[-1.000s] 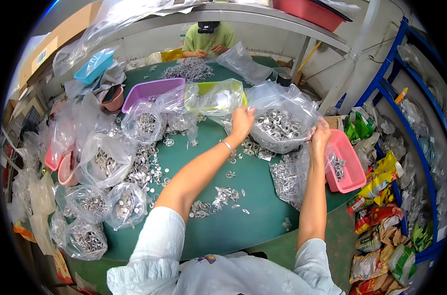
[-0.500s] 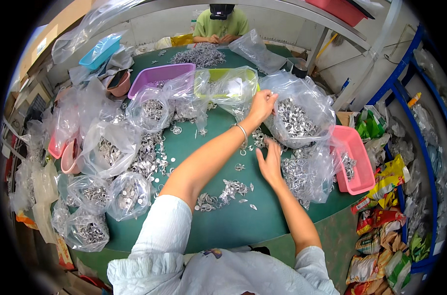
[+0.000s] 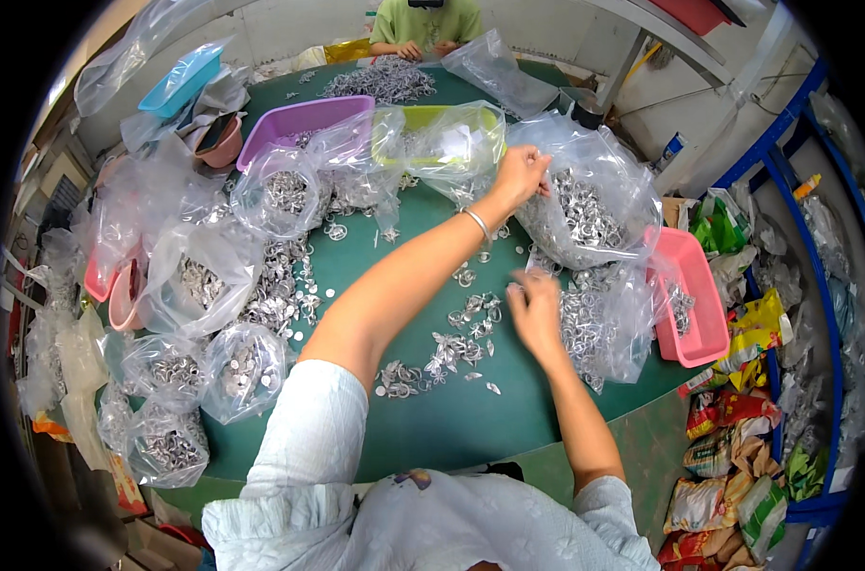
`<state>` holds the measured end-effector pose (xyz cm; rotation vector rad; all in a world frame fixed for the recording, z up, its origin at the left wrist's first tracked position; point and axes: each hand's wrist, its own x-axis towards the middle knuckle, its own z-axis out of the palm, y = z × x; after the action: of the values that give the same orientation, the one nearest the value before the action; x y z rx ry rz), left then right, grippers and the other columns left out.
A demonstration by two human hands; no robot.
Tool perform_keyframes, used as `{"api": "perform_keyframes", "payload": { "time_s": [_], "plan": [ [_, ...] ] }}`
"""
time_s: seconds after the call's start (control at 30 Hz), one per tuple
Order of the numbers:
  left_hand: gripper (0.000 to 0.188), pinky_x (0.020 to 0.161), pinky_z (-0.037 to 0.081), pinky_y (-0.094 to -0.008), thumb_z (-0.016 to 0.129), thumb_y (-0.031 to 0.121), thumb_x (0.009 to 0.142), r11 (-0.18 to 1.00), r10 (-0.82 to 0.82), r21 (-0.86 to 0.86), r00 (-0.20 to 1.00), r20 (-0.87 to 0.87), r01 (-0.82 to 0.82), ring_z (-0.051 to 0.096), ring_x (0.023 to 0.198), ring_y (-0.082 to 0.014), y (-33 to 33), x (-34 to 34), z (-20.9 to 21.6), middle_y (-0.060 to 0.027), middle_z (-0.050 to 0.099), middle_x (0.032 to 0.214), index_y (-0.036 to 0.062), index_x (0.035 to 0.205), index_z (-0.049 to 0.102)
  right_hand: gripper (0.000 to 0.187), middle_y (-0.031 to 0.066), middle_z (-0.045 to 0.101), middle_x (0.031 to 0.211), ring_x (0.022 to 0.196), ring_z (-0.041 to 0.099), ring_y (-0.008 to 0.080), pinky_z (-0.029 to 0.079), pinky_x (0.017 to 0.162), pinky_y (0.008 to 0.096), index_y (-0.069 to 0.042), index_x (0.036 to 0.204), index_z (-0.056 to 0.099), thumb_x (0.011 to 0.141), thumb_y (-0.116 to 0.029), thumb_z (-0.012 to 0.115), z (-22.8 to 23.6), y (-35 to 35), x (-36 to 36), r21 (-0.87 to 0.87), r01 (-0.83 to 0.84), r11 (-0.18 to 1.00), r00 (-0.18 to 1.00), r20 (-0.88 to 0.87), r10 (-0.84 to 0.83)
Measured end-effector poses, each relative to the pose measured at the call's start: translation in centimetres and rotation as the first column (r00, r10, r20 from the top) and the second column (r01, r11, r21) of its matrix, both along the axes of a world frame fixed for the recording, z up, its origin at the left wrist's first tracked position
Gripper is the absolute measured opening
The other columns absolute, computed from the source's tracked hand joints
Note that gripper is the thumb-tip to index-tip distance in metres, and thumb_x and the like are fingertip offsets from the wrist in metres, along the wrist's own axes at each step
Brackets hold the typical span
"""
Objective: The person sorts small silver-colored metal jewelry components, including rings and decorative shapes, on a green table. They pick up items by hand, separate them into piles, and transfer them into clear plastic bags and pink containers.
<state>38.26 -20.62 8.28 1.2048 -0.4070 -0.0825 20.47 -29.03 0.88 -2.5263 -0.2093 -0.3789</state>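
Note:
My left hand (image 3: 522, 179), with a bangle at the wrist, pinches the left rim of a large clear plastic bag (image 3: 634, 181). Inside that bag lie many small silver metal pieces (image 3: 585, 211), some ring-shaped. Lower down, my right hand (image 3: 537, 309) is beside the near left side of the same bag, its fingers smeared by motion, so I cannot see what they hold. Another clear bag (image 3: 630, 309) of silver pieces lies right of it. Between my forearms, a loose scatter of silver pieces (image 3: 454, 354) rests on the green tabletop (image 3: 451, 428).
Open bags of silver pieces (image 3: 247, 371) crowd the left side. A purple basin (image 3: 304, 124) and a lime-green basin (image 3: 442, 119) stand behind, a pink basin (image 3: 694, 305) at right. Across the table, a person in green (image 3: 427, 33) handles a grey heap (image 3: 380, 81).
More silver pieces now lie on the table left of my right hand. That hand has shifted slightly right and lower; my left hand keeps hold of the bag's rim, a little higher up.

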Motion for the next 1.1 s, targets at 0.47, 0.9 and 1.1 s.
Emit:
{"api": "perform_keyframes", "payload": {
  "time_s": [0.47, 0.9, 1.1],
  "plan": [
    [0.019, 0.049, 0.053, -0.0298, 0.055, 0.01, 0.088, 0.985, -0.037, -0.172, 0.992, -0.118, 0.016, 0.055, 0.052, -0.0163, -2.5, 0.7, 1.5, -0.0067, 0.051, 0.06, 0.0019, 0.072, 0.047, 0.049, 0.0323, 0.043, 0.114, 0.105, 0.044, 0.046, 0.036, 0.093, 0.0455, 0.011, 0.117, 0.043, 0.081, -0.019, 0.061, -4.1, -0.9, 4.8, 0.081, 0.433, 0.898, 0.891, 0.111, -0.44],
    [0.018, 0.05, 0.054, -0.0296, 0.056, 0.01, 0.087, 0.983, -0.134, -0.142, 0.985, -0.113, 0.118, 0.055, 0.053, -0.0158, -2.0, 1.2, 1.5, -0.0063, 0.051, 0.061, 0.0022, 0.074, 0.047, 0.023, 0.0175, 0.055, 0.1, 0.097, 0.049, 0.0344, 0.038, 0.087, 0.0399, 0.003, 0.101, 0.058, 0.08, -0.006, 0.056, -1.8, 0.5, 5.9, 0.12, 0.024, 0.992, 0.964, 0.259, -0.055],
    [0.017, 0.05, 0.054, -0.0284, 0.055, 0.009, 0.088, 0.986, -0.121, -0.129, 0.987, -0.108, 0.107, 0.056, 0.055, -0.0159, -1.2, 1.2, 1.1, -0.0061, 0.051, 0.062, 0.0019, 0.074, 0.048, 0.024, 0.0163, 0.062, 0.096, 0.09, 0.058, 0.0288, 0.045, 0.08, 0.0357, 0.003, 0.104, 0.057, 0.085, -0.011, 0.055, -1.7, 0.6, 4.7, 0.287, -0.219, 0.933, 0.958, -0.119, 0.261]
  ]
}}
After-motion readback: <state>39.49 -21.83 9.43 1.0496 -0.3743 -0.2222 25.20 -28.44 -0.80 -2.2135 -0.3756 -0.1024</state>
